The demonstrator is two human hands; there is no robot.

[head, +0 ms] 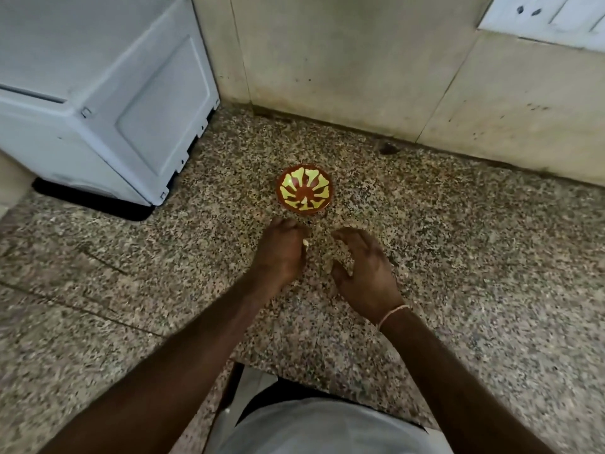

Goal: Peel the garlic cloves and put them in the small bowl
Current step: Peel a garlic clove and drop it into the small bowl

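A small brown bowl (304, 191) with a yellow petal pattern stands on the speckled stone counter (458, 250), and I see nothing inside it. Just in front of the bowl, my left hand (279, 253) is curled and holds a pale garlic clove (305, 243), of which only a small bit shows at its fingers. My right hand (363, 270) hovers beside it with fingers spread and bent downward over the counter. Pale bits, hard to tell from the speckle, lie under its fingers.
A white appliance (98, 103) stands on the counter at the back left. A tiled wall (360, 67) runs along the back, with a white switch plate (550, 14) at the top right. The counter's front edge is near my body.
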